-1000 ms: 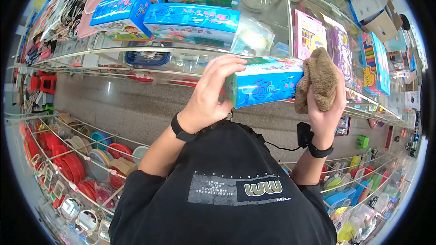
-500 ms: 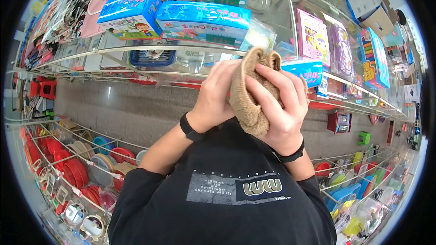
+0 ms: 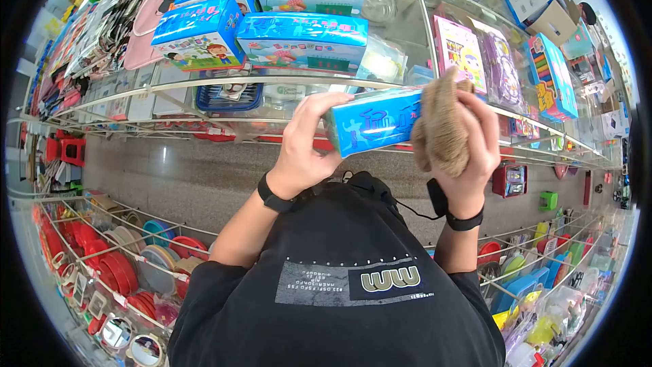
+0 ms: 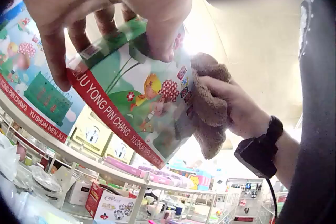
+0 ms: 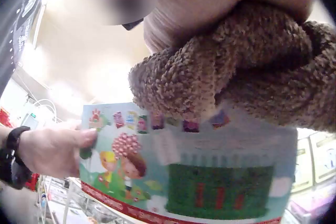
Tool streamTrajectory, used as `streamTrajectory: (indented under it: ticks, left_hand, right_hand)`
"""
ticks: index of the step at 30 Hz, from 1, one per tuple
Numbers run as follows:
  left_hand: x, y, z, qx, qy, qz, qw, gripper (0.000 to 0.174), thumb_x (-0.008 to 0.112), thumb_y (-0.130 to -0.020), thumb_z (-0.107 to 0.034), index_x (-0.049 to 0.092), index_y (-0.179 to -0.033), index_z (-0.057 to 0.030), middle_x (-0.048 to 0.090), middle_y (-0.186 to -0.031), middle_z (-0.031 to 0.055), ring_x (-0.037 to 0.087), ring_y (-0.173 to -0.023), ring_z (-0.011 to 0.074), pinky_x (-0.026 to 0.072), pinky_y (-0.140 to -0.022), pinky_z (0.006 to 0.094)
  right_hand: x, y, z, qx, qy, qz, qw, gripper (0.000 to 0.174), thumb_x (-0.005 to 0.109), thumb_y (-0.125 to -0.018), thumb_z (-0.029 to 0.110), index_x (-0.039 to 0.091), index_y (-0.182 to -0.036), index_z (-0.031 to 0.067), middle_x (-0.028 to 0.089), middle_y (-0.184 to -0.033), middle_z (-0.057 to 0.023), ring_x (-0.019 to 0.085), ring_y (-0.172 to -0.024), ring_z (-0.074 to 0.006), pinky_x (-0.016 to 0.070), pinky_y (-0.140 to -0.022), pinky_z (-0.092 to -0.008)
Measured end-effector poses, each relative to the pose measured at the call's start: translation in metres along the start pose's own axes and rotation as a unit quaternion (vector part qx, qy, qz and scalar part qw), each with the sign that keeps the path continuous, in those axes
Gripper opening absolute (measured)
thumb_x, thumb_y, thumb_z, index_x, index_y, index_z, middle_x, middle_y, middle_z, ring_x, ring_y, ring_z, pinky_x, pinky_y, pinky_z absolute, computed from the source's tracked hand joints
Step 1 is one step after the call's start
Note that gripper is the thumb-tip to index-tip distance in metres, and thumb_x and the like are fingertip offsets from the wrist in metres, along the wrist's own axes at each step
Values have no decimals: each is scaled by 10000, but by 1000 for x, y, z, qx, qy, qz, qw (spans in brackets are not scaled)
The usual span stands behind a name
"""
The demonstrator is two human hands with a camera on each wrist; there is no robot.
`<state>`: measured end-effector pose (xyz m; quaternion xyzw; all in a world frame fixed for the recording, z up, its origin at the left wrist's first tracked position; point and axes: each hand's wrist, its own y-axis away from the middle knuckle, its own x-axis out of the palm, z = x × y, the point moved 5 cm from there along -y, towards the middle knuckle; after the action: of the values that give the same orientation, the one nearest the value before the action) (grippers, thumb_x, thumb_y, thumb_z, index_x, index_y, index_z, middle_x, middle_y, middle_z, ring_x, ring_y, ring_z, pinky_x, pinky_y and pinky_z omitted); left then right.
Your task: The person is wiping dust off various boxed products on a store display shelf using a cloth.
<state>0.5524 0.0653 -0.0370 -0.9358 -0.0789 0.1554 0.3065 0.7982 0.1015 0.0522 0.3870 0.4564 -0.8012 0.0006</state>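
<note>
Shop shelving filled the background: a glass shelf [image 3: 170,85] just beyond the hands carried stacked blue boxes [image 3: 302,34], and a pink box [image 3: 460,51] stood on the same shelf beyond the right hand. Below the left hand and well apart from it, a wire rack [image 3: 136,231] held red plates [image 3: 88,245].

The person's left hand [image 3: 305,143] grasped a blue box [image 3: 375,121] by one end, fingers curled over its top edge and thumb underneath, so that the box was held up between the two hands in front of the shelf. The left wrist view showed the same grip, with the fingers [image 4: 58,50] spread across the printed face of the box [image 4: 142,98].

The right hand [image 3: 472,149] was clenched round a bunched brown cloth [image 3: 440,129], which lay against the end of the box farthest from the left hand, touching it. From the right wrist camera the cloth [image 5: 236,71] sat on the upper edge of the box [image 5: 199,171], with the left hand [image 5: 50,153] at the far end.

A black wristband [image 3: 269,194] circled the left wrist and another the right. Beneath the hands lay the person's black T-shirt [image 3: 339,265].
</note>
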Motion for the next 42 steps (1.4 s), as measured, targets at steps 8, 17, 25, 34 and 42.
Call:
streamTrajectory:
  ticks: [8, 17, 25, 34, 42]
  left_hand:
    - [-16, 6, -3, 13, -33, -10, 999, 713, 891, -702, -67, 611, -1357, -46, 694, -1334, 163, 660, -1240, 395, 502, -1066, 482]
    - [-1, -3, -5, 51, -33, 9, 998, 663, 898, -742, -115, 621, -1340, -39, 698, -1287, 170, 674, -1177, 414, 541, -1010, 476]
    - [-4, 6, 10, -26, 39, -5, 999, 685, 883, -769, -61, 604, -1395, -68, 706, -1310, 163, 706, -1186, 368, 578, -963, 438]
    - [-30, -2, 14, -50, -6, 45, 998, 736, 890, -799, 13, 542, -1444, -41, 653, -1411, 142, 681, -1277, 267, 594, -1037, 416]
    - [-33, -3, 34, -162, 145, 53, 975, 854, 856, -831, 10, 431, -1571, -5, 586, -1464, 108, 563, -1368, 208, 474, -1145, 385]
  right_hand:
    - [-8, 12, -31, 65, 66, -40, 995, 592, 832, -673, -27, 734, -1256, 5, 698, -1287, -179, 686, -1178, -388, 552, -1029, -467]
    - [31, -9, 88, -144, -48, 42, 988, 456, 794, -675, 140, 812, -1129, 110, 731, -1149, -97, 694, -911, -278, 599, -803, -390]
    - [17, -3, 57, -111, 17, 62, 992, 436, 801, -712, 158, 821, -1147, 118, 722, -1220, -97, 667, -1012, -309, 553, -904, -439]
    - [-12, 2, -9, 0, 133, 52, 990, 531, 849, -672, 8, 776, -1196, 55, 683, -1290, -113, 641, -1135, -340, 529, -990, -455]
    - [-2, 62, -83, 269, -264, -139, 916, 453, 729, -991, 2, 601, -1419, -69, 706, -1327, -121, 660, -1195, -192, 493, -1089, -369]
